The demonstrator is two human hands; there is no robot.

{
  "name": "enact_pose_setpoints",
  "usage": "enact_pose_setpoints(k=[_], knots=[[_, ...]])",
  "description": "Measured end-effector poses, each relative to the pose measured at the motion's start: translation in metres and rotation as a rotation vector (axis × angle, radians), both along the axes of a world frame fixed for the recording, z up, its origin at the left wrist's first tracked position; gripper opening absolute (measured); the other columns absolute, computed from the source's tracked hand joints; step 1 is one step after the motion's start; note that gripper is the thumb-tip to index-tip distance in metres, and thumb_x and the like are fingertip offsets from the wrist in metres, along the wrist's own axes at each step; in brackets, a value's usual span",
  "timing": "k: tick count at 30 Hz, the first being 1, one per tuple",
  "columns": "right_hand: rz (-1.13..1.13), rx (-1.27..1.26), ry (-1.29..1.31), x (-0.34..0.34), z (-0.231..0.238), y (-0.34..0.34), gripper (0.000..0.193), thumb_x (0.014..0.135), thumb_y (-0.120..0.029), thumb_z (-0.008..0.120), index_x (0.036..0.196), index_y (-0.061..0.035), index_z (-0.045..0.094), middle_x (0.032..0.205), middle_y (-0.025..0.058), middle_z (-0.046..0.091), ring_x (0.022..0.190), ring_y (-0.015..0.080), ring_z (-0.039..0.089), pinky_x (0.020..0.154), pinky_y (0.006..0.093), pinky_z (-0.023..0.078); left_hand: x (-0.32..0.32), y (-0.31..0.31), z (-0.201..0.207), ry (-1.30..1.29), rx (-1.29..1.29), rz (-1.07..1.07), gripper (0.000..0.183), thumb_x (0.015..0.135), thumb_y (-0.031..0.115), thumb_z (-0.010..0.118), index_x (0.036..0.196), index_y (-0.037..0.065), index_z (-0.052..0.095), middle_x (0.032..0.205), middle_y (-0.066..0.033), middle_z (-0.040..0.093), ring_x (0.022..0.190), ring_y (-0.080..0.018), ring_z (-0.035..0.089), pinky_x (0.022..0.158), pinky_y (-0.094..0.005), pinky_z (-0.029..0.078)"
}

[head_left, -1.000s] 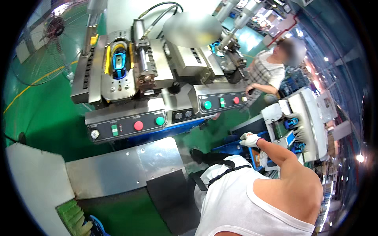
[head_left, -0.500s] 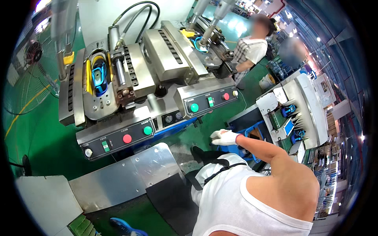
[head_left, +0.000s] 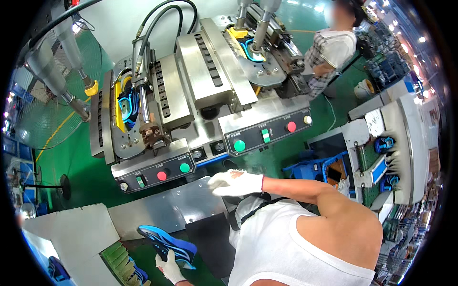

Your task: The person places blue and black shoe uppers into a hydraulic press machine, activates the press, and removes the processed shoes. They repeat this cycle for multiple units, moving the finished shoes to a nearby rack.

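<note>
**My left hand [head_left: 169,268] grips the blue-and-black shoe [head_left: 168,242]**

The largest thing on my feed is the two-station machine [head_left: 200,86], with its two dark control panels [head_left: 253,137] angled toward me. On my side of it lies the metal surface [head_left: 152,209]. A black mat [head_left: 208,243] meets its lower edge near the right corner, beside a green belt [head_left: 199,272]. I see the shoe above the belt, toe overlapping the surface's lower edge, heel near the mat's left edge; I can't tell whether it touches either. My gloved right hand [head_left: 236,183] hovers by the surface's upper right corner, fingers loosely spread, nothing visible in them. My gloved left hand pinches the shoe's near side.
</note>
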State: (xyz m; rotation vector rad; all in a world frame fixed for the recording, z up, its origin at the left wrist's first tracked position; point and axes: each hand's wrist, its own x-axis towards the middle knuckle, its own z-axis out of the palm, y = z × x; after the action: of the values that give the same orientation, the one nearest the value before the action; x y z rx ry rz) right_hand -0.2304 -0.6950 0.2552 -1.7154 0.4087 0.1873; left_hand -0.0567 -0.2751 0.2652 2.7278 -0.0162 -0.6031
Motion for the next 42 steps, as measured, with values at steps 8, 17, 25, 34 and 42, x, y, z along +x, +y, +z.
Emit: enact_pose_setpoints(k=[8,17,25,34,42], knots=[[0.315,1.185,0.208,0.095,-0.003,0.010,0.054,0.109,-0.053,0.052,0.122,-0.0026,0.066,0.115,0.0092,0.073,0.098,0.0227,0.071,0.091,0.0405,0.060,-0.056,-0.185,0.074,-0.241,-1.273,0.270,0.072,0.094,0.042,0.073,0.145,-0.005,0.055,0.144,-0.0248,0.059,0.130,-0.0384,0.059,0.112,-0.0459,0.048],[0.130,0.647,-0.084,0.080,0.033,-0.074,0.075,0.100,-0.065,0.062,0.133,0.0018,0.069,0.120,0.0148,0.073,0.112,0.0203,0.064,0.096,0.0364,0.051,-0.009,-0.315,0.116,0.025,-1.829,0.248,0.071,0.107,0.058,0.041,0.152,0.004,0.049,0.140,-0.0144,0.063,0.125,-0.0308,0.064,0.110,-0.0465,0.052],[0.090,1.474,0.019,0.069,0.018,-0.038,0.041,0.093,-0.034,0.081,0.122,-0.0062,0.072,0.114,0.0046,0.076,0.105,0.0171,0.069,0.096,0.0311,0.055,0.023,-0.327,0.120,0.325,-1.995,-0.004,0.070,0.108,0.054,0.050,0.149,-0.003,0.044,0.113,-0.0095,0.060,0.104,-0.0219,0.063,0.112,-0.0488,0.053],[-0.181,1.284,0.021,0.053,0.038,-0.044,0.025,0.093,-0.012,0.078,0.114,0.0015,0.075,0.107,0.0068,0.076,0.095,0.0141,0.071,0.089,0.0306,0.058,0.027,-0.259,0.056,-0.037,-1.421,0.126,0.062,0.115,0.046,0.032,0.151,-0.004,0.045,0.146,-0.0177,0.054,0.133,-0.0283,0.054,0.114,-0.0428,0.044],[-0.363,1.301,-0.110,0.010,0.052,-0.062,0.040,0.091,-0.013,0.079,0.127,0.0005,0.068,0.112,0.0096,0.075,0.098,0.0176,0.072,0.091,0.0361,0.059,-0.038,-0.207,-0.031,0.141,-1.236,0.641,0.075,0.111,0.047,0.045,0.160,-0.007,0.028,0.146,-0.0315,0.048,0.135,-0.0431,0.052,0.113,-0.0522,0.043]])
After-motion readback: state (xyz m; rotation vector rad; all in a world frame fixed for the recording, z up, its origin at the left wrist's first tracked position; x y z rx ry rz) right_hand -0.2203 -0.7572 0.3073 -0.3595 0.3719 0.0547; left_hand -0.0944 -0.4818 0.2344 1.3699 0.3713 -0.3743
